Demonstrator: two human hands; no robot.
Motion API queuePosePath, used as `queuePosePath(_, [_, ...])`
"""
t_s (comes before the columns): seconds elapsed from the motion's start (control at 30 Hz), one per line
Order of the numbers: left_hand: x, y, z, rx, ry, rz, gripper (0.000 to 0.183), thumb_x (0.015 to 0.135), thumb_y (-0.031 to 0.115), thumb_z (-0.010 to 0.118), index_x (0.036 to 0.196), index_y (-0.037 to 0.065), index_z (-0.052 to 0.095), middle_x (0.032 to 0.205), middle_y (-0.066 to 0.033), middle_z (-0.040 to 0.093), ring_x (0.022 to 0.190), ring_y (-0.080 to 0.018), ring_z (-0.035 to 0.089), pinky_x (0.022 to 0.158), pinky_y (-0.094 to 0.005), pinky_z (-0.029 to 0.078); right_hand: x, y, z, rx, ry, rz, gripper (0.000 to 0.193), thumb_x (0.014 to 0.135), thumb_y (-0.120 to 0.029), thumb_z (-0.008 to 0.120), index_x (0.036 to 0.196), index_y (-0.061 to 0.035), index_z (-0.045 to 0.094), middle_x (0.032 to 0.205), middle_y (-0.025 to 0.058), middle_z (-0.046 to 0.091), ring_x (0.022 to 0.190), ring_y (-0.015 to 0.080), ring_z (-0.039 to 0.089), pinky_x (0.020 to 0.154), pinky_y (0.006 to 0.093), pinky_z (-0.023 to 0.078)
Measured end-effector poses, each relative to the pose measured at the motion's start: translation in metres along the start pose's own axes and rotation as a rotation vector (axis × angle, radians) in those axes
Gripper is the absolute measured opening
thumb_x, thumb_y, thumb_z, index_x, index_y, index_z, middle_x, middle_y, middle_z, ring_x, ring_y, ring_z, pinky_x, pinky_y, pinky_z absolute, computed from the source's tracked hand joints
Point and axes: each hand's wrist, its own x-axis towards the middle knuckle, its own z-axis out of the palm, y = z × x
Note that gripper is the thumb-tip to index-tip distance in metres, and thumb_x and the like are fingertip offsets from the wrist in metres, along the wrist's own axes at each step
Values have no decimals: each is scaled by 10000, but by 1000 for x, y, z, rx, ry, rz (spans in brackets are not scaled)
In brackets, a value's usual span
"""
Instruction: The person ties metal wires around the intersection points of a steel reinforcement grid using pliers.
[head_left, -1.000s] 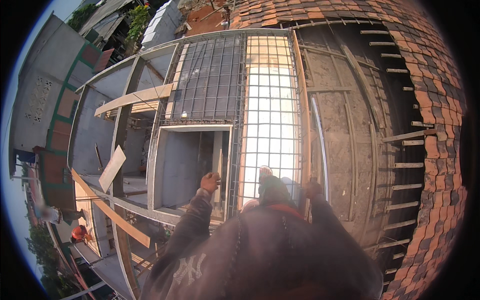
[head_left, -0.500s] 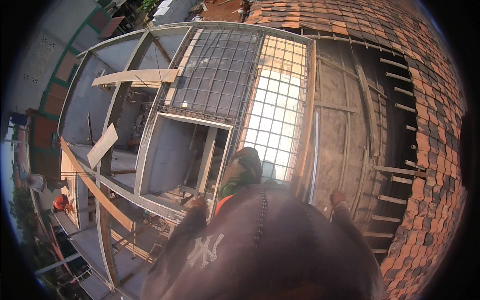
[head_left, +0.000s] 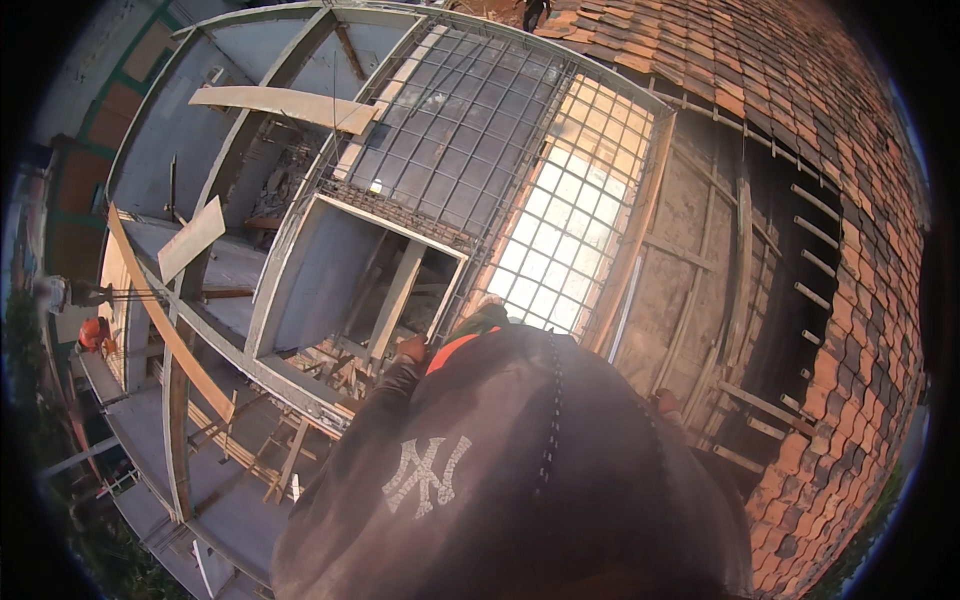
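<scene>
- While the person's dark jacket (head_left: 610,480) filled the lower middle, the left hand (head_left: 410,347) showed at its left edge, near the lower right corner of a framed opening (head_left: 390,227); finger details too small — could not tell whether they gripped anything.
- Right hand (head_left: 665,402) stood out on the other side, over brown sheeting (head_left: 655,290) crossed by thin poles; mostly hidden by the jacket, grip likewise unreadable.
- Ahead, between the hands: steel bar mesh (head_left: 500,130) above a dark panel and a bright strip, an upright-edged plank (head_left: 652,180) along its right side.
- Framed opening lay left of the mesh's near end, a timber (head_left: 398,298) slanting inside.
- Far right: tiled roof (head_left: 850,300), orange and dark.
- Far left: a co-worker in orange-red (head_left: 95,333) — bent low — beside a long plank (head_left: 170,325).
</scene>
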Motion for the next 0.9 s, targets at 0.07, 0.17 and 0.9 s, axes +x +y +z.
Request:
queuePosePath(0.07, [43, 20, -41, -480, 42, -45, 234, 870, 263, 691, 1043, 106, 708, 990, -115, 710, 901, -288, 687, 795, -435, 540, -13, -29, 86, -72, -197, -131, 197, 963, -231, 597, 1041, -54, 637, 781, 72, 661, 587, 181, 594, 454, 325, 442])
queuePosePath(0.17, [100, 26, -113, -979, 60, -184, 163, 882, 233, 652, 959, 107, 721, 898, -83, 689, 748, -250, 671, 687, -409, 531, -70, -80, 208, -228, -473, -386, 227, 942, -226, 643, 1079, -49, 681, 820, 53, 668, 608, 154, 597, 495, 295, 459])
queuePosePath(0.9, [223, 166, -76, 406, -43, 7, 412, 941, 345, 596, 1250, 75, 630, 1113, -179, 737, 1110, -349, 696, 891, -472, 556, 132, -357, 312, -857, -459, -293, 190, 935, -238, 634, 906, -51, 658, 666, 58, 604, 505, 209, 561, 437, 353, 436])
